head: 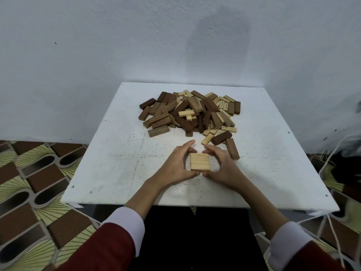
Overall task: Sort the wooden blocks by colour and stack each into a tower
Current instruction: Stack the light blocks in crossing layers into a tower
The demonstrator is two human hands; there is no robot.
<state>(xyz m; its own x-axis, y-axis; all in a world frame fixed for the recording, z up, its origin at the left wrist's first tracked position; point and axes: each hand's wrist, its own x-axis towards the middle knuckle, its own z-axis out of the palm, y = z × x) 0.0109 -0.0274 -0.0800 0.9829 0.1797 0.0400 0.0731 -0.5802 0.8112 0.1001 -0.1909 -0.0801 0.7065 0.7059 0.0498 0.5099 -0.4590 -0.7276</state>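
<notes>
Both the left hand [178,163] and right hand [220,163] cup and square the pale-block tower base [200,162] between them, so next likely comes another pale block from the mixed pile [189,112] beyond the fingertips.

Your left hand [176,163] and right hand [220,163] cup the pale block stack [200,162]; the mixed pile [189,112] lies at twelve o'clock.

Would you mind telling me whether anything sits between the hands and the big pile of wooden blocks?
Only loose strays: a pale wooden block and two dark brown blocks lie beyond the right hand; bare white tabletop lies beyond the left hand.
</notes>
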